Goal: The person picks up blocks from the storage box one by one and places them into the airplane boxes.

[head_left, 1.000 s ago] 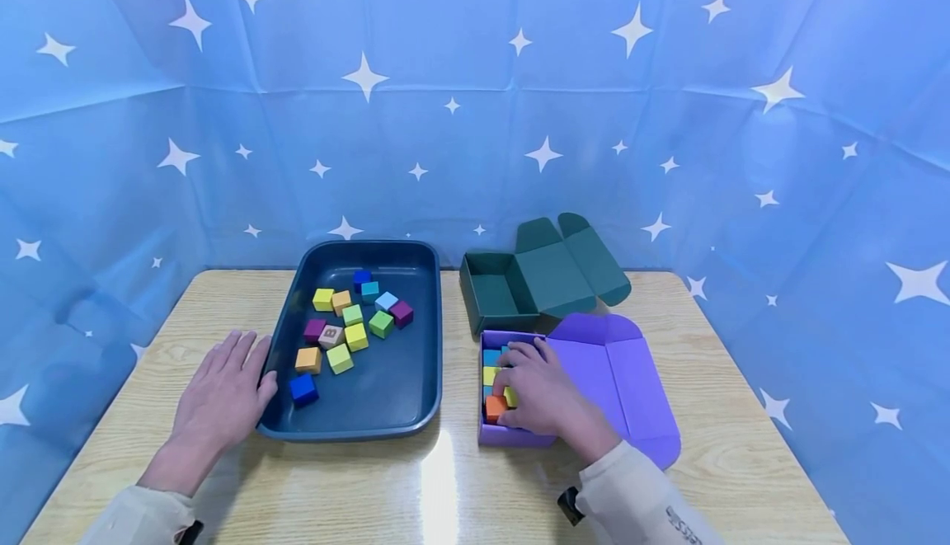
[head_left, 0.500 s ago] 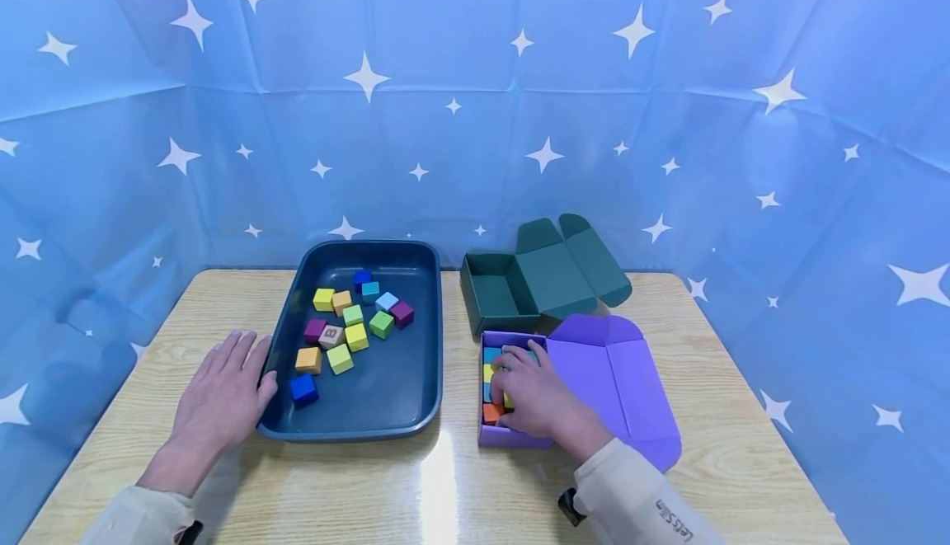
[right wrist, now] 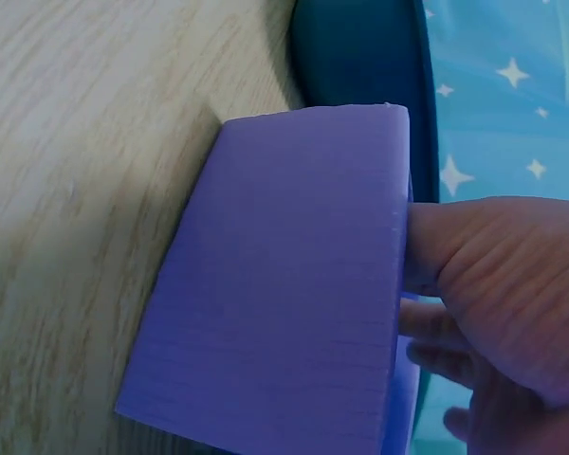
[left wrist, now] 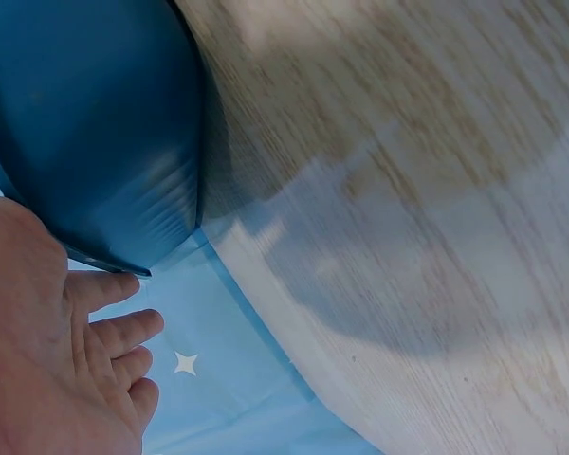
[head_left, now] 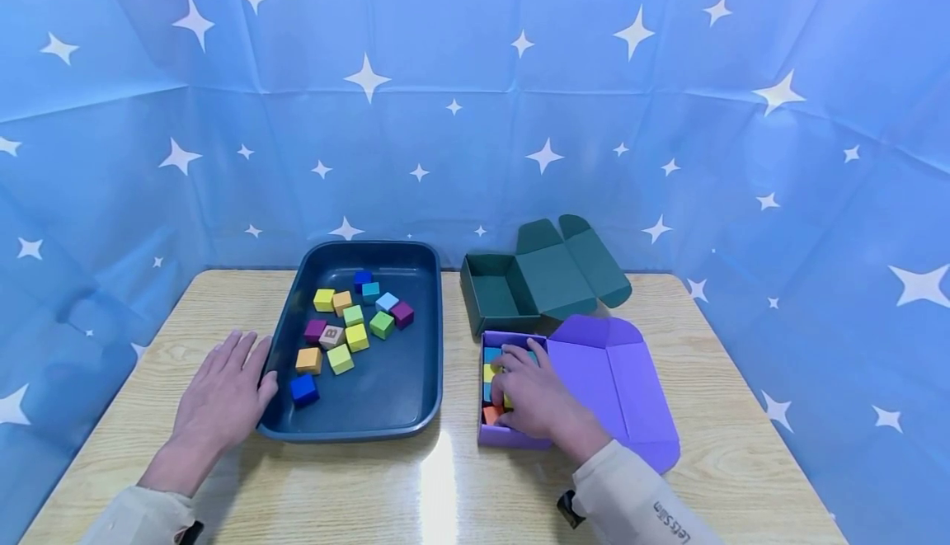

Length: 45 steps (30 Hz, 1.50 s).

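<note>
While the left hand (head_left: pixel 220 392) lies loose, fingers straight, against the dark blue tray (head_left: pixel 389 397) — right hand (head_left: pixel 538 397) pinches an orange block (head_left: pixel 491 415) inside the purple box (head_left: pixel 514 438).

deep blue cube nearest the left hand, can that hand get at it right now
Probably yes: only the side wall of the dark blue rectangular tray stands between the left hand and the uncovered deep blue cube.

I count one table (head_left: pixel 371 487), one tray (head_left: pixel 393 380) with fourteen cubes (head_left: pixel 356 338), one green box (head_left: pixel 508 324), one purple box (head_left: pixel 515 438) whose partly hidden blocks (head_left: pixel 492 373) I can't number, one left hand (head_left: pixel 225 395) and one right hand (head_left: pixel 536 397).
</note>
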Motion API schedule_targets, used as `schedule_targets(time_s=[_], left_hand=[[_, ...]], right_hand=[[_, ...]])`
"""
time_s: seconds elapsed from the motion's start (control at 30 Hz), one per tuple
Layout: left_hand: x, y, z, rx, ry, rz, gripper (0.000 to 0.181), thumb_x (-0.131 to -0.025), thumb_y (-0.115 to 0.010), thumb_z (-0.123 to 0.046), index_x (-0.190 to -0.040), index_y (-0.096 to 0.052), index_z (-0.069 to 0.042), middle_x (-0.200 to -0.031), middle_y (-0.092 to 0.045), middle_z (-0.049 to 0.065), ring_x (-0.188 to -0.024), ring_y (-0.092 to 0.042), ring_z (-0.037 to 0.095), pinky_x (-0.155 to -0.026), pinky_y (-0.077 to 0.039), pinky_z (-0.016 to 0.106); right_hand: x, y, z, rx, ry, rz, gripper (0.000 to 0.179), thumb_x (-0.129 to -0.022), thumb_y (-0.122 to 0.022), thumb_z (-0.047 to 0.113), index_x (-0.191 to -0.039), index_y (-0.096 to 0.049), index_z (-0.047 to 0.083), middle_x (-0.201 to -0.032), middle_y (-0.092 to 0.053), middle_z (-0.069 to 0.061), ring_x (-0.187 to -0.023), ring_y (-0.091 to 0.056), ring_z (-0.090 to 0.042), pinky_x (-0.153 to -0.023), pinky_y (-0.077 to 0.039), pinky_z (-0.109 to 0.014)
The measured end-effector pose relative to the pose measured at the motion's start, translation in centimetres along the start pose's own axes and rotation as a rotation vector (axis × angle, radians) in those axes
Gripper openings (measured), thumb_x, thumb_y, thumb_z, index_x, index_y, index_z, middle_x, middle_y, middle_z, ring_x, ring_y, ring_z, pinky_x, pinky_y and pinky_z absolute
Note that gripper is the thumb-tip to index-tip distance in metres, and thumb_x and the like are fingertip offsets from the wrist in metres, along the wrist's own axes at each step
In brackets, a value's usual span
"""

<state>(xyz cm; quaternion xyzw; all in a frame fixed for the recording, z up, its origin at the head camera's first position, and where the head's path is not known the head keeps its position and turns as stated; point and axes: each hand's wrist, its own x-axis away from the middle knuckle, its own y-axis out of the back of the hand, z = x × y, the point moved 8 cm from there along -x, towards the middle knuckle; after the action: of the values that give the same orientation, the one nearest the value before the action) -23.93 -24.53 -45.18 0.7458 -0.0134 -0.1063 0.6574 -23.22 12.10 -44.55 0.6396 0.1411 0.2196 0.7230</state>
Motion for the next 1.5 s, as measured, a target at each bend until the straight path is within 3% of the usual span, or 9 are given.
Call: schedule_targets(time_s=[0.43, 0.7, 0.83, 1.0, 1.23, 1.5], left_hand=[[0.1, 0.0, 0.0, -0.002, 0.000, 0.002, 0.058, -0.101, -0.044, -0.032, -0.146, -0.036, 0.004, -0.150, -0.034, 0.031, -0.143, -0.022, 0.046, -0.116, -0.021, 0.062], [0.0, 0.0, 0.0, -0.005, 0.002, 0.002, 0.059, -0.101, -0.043, -0.032, -0.147, -0.035, 0.004, -0.150, -0.033, 0.031, -0.144, -0.021, 0.046, -0.116, -0.021, 0.061], [0.0, 0.0, 0.0, -0.005, 0.001, 0.003, 0.059, -0.101, -0.043, -0.031, -0.147, -0.036, 0.004, -0.150, -0.033, 0.031, -0.144, -0.021, 0.046, -0.116, -0.020, 0.061], [0.0, -0.1, -0.1, -0.005, -0.005, 0.009, 0.059, -0.101, -0.043, -0.031, -0.146, -0.036, 0.005, -0.150, -0.034, 0.031, -0.142, -0.024, 0.047, -0.116, -0.022, 0.061], [-0.1, 0.0, -0.3, -0.008, -0.027, -0.011, 0.058, -0.100, -0.045, -0.029, -0.144, -0.037, 0.007, -0.149, -0.037, 0.029, -0.139, -0.030, 0.046, -0.114, -0.026, 0.059], [-0.1, 0.2, -0.6, -0.015, -0.038, -0.016, 0.059, -0.100, -0.046, -0.028, -0.144, -0.037, 0.009, -0.148, -0.039, 0.028, -0.138, -0.032, 0.045, -0.115, -0.027, 0.058]], right_hand=[[0.0, 0.1, 0.2, 0.015, 0.008, -0.076, 0.022, -0.077, -0.082, 0.030, -0.066, -0.063, 0.025, -0.127, -0.063, -0.005, -0.140, -0.039, -0.032, -0.119, -0.014, -0.064], [-0.1, 3.3, 1.4, -0.012, 0.010, -0.152, 0.021, -0.079, -0.080, 0.039, -0.083, -0.068, 0.021, -0.132, -0.061, -0.005, -0.142, -0.037, -0.029, -0.120, -0.014, -0.062], [-1.0, 4.7, 3.5, 0.009, 0.037, -0.144, 0.023, -0.082, -0.076, 0.041, -0.094, -0.068, 0.024, -0.135, -0.058, -0.002, -0.143, -0.035, -0.028, -0.120, -0.014, -0.060], [-3.1, 5.1, 7.2, 0.029, 0.078, -0.098, 0.029, -0.084, -0.072, 0.047, -0.105, -0.068, 0.026, -0.139, -0.056, 0.001, -0.145, -0.032, -0.026, -0.122, -0.013, -0.059], [-6.7, 4.0, 11.8, 0.095, 0.141, -0.058, 0.035, -0.085, -0.069, 0.053, -0.112, -0.068, 0.031, -0.137, -0.057, 0.006, -0.143, -0.034, -0.019, -0.123, -0.015, -0.055], [-9.1, 2.3, 15.8, 0.137, 0.187, -0.058, 0.039, -0.085, -0.070, 0.052, -0.120, -0.065, 0.037, -0.136, -0.057, 0.010, -0.142, -0.036, -0.018, -0.123, -0.019, -0.052]])
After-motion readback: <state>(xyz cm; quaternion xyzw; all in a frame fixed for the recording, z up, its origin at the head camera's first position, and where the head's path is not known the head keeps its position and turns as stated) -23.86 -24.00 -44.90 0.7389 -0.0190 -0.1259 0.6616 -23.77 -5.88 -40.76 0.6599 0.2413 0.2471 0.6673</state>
